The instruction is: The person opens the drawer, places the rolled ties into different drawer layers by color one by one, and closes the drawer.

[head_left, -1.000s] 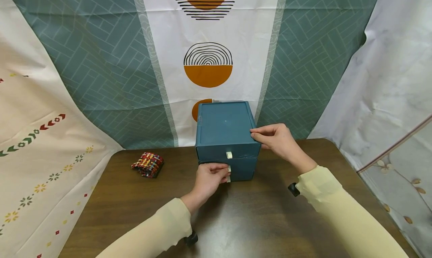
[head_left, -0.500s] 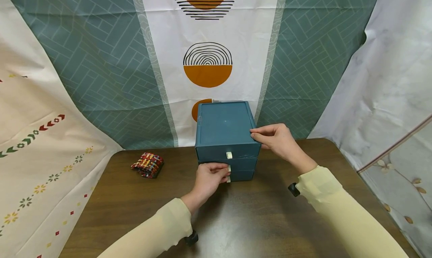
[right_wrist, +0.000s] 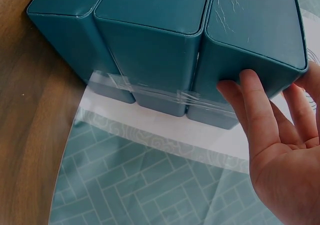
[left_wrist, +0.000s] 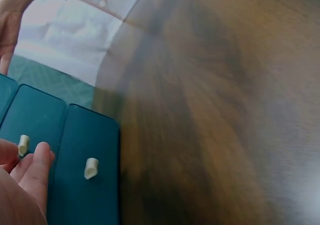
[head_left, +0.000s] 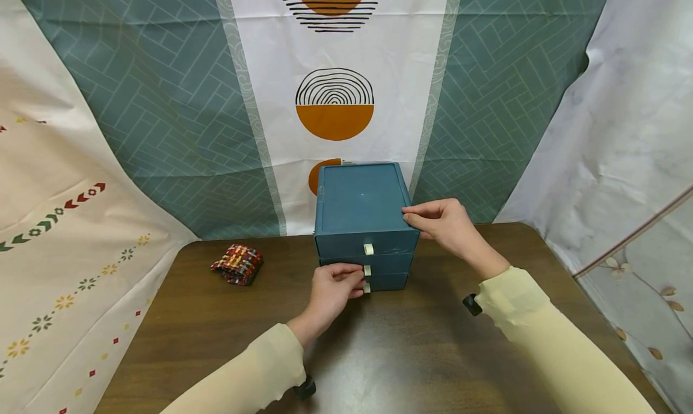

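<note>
My right hand (head_left: 445, 221) grips the drawer box (head_left: 360, 200) near the back edge of the table (head_left: 428, 354); my left hand (head_left: 332, 289) sits released beside the middle handle (head_left: 367, 271). A tug against slack bracing could drag it forward.

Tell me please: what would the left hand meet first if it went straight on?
Probably the pale tab on the middle drawer; the fingertips are right beside it, though I cannot tell whether they touch.
</note>
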{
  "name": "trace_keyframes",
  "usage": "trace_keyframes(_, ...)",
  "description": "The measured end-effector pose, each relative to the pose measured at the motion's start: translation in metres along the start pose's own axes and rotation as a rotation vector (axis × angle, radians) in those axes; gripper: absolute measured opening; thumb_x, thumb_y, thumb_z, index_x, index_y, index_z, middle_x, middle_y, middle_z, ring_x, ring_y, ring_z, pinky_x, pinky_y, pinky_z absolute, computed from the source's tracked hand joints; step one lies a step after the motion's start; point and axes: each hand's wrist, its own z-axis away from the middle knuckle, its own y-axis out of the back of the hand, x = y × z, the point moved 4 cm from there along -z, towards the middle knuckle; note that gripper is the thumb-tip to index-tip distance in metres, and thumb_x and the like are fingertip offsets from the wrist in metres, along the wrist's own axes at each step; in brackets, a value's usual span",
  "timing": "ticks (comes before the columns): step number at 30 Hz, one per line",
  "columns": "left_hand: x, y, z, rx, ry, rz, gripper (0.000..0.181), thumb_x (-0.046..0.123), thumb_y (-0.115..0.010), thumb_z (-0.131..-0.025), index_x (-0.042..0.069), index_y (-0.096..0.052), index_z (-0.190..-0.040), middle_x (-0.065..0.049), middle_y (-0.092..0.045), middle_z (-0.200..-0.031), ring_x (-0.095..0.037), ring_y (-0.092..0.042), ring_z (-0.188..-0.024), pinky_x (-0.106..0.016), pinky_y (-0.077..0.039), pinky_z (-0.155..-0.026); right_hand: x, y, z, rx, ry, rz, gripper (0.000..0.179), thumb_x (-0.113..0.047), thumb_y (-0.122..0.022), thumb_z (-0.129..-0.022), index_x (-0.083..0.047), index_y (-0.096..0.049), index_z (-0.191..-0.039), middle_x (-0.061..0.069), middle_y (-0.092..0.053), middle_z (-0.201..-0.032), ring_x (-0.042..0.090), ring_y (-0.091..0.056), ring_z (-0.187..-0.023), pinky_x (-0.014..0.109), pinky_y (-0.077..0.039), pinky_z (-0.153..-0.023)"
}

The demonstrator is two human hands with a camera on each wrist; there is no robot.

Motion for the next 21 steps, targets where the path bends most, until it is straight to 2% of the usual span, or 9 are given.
trace_keyframes(2,-0.011,0.003,-0.002,0.015,0.001,0.0,0.02,0.012,-0.065,-0.087,0.001,-0.069,-0.104,-0.022,-0.069,-0.1,-0.031,-0.069,-0.089,-0.033,-0.058,-0.07,0.0,0.001,0.0,-0.001,0.0,0.004,0.035,-0.044,-0.068,-0.082,-0.025,-0.07,-0.112,0.001,-0.066,-0.118,0.016,-0.064,-0.103,0.036,-0.057,-0.078)
trace_keyframes(7,-0.022,0.008,0.0,0.016,0.03,-0.029,0.022,0.009,-0.064,-0.087,-0.002,-0.067,-0.107,-0.026,-0.068,-0.102,-0.024,-0.07,-0.082,-0.034,-0.058,-0.069,0.001,0.002,0.0,-0.001,-0.003,0.003,0.035,-0.044,-0.069,-0.082,-0.025,-0.07,-0.111,0.001,-0.066,-0.117,0.016,-0.064,-0.104,0.035,-0.057,-0.077)
trace_keyframes(16,-0.012,0.008,0.011,-0.039,0.072,-0.094,0.025,0.004,-0.061,-0.089,-0.007,-0.065,-0.111,-0.028,-0.065,-0.108,-0.012,-0.068,-0.075,-0.039,-0.057,-0.074,0.003,0.0,0.0,-0.005,-0.011,-0.013,0.035,-0.043,-0.069,-0.082,-0.024,-0.07,-0.111,0.001,-0.066,-0.117,0.016,-0.064,-0.104,0.039,-0.056,-0.08)
trace_keyframes(21,-0.025,0.008,0.004,-0.065,0.072,-0.095,0.025,0.006,-0.062,-0.089,-0.004,-0.066,-0.11,-0.028,-0.065,-0.109,-0.031,-0.069,-0.085,-0.039,-0.057,-0.072,0.001,0.0,0.0,-0.004,-0.007,-0.015,0.036,-0.043,-0.069,-0.082,-0.024,-0.07,-0.112,0.001,-0.066,-0.118,0.016,-0.064,-0.104,0.039,-0.056,-0.08)
